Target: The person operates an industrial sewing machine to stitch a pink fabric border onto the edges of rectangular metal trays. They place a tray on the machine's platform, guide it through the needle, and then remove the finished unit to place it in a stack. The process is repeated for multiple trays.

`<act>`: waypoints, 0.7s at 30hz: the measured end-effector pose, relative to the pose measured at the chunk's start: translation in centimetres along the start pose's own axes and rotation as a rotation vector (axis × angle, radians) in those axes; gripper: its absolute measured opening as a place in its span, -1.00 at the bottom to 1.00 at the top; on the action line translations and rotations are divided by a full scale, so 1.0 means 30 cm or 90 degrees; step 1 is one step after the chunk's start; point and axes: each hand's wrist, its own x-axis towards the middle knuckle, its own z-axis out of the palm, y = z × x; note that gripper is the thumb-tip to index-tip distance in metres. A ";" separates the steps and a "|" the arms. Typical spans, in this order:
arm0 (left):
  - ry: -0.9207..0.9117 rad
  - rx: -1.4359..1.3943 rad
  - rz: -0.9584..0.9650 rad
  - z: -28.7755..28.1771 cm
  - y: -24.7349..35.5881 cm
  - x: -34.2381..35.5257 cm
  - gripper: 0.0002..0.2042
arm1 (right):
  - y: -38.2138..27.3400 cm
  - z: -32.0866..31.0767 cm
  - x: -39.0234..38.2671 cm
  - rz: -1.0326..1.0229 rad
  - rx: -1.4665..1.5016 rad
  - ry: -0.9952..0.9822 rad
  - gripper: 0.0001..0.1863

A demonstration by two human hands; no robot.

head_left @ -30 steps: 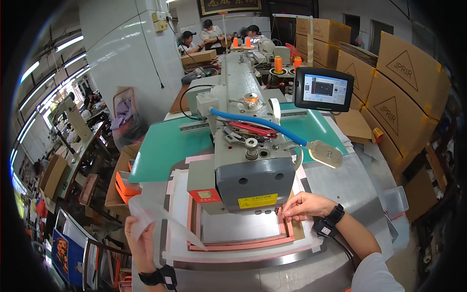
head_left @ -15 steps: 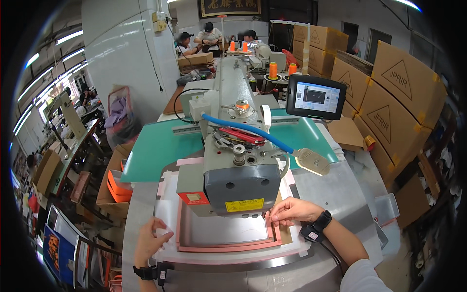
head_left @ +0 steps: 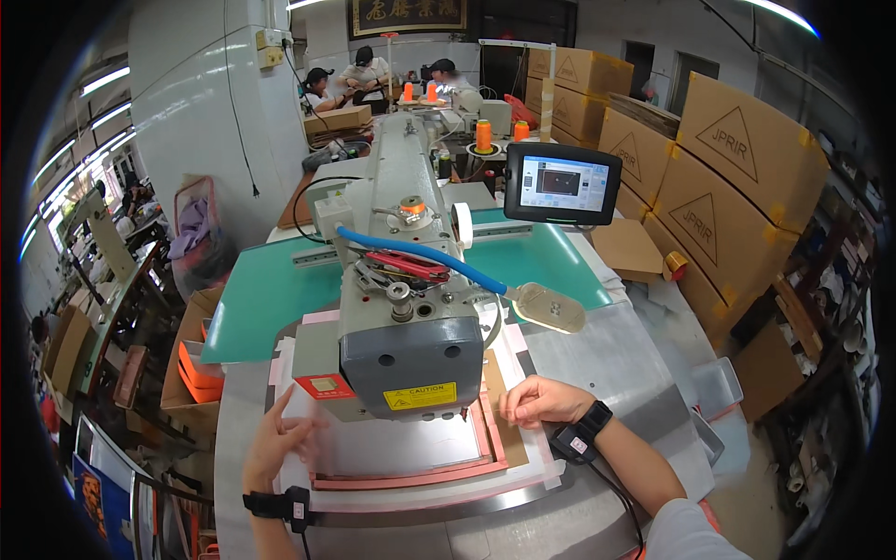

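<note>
A grey industrial sewing machine (head_left: pixel 401 345) stands over a pink-edged frame (head_left: pixel 401 478) with a white sheet (head_left: pixel 392 448) inside. My left hand (head_left: pixel 278 437) is at the frame's left side, fingers apart and holding nothing, forefinger pointing forward over white material. My right hand (head_left: pixel 539 403) is just outside the frame's right side, fingertips drawn together over a brown board (head_left: pixel 507 434); anything between them is too small to make out. Both wrists wear black straps with small devices and cables.
Green plates (head_left: pixel 252 308) flank the machine. A screen (head_left: pixel 563 182) and orange thread cones (head_left: pixel 483 137) stand behind. Stacked cartons (head_left: pixel 728 159) line the right, a box of orange pieces (head_left: pixel 191 373) the left. Three people (head_left: pixel 367 70) work at the back. A clear tray (head_left: pixel 714 392) is at right.
My left hand has let go of the translucent sheet it held up and moved forward onto the frame's left side. My right hand remains near the right side. The whole view has shifted.
</note>
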 end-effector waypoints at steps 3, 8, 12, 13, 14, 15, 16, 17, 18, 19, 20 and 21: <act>0.046 0.208 -0.014 0.002 -0.033 -0.005 -0.46 | 0.009 0.007 0.022 0.017 -0.040 0.005 -0.88; 0.108 0.311 -0.017 0.105 0.051 -0.016 -0.81 | 0.002 0.029 0.023 0.025 -0.105 0.053 -0.88; 0.088 0.159 0.036 0.107 0.025 -0.003 -0.84 | 0.005 0.019 0.024 0.036 -0.109 0.050 -0.88; 0.083 0.113 0.039 0.129 0.039 -0.006 -0.82 | 0.001 0.020 0.024 0.038 -0.110 0.051 -0.88; 0.078 0.066 0.042 0.149 0.049 -0.005 -0.81 | -0.003 0.020 0.025 0.041 -0.111 0.052 -0.88; 0.071 0.058 0.042 0.163 0.043 0.001 -0.78 | -0.002 0.019 0.027 0.039 -0.107 0.051 -0.88; 0.065 0.050 0.041 0.178 0.024 0.006 -0.74 | 0.002 0.020 0.030 0.038 -0.103 0.051 -0.89; 0.058 0.041 0.040 0.188 0.012 0.009 -0.71 | 0.004 0.019 0.032 0.037 -0.099 0.050 -0.89; 0.049 0.073 0.028 0.194 0.010 0.010 -0.70 | 0.000 0.021 0.034 0.037 -0.097 0.048 -0.89; 0.039 0.105 0.013 0.199 0.004 0.012 -0.70 | -0.002 0.025 0.031 0.039 -0.093 0.047 -0.89; 0.029 0.137 -0.001 0.203 -0.002 0.014 -0.69 | -0.003 0.027 0.031 0.040 -0.089 0.046 -0.89; 0.048 0.205 0.033 0.204 -0.008 0.016 -0.74 | -0.003 0.024 0.035 0.035 -0.095 0.039 -0.89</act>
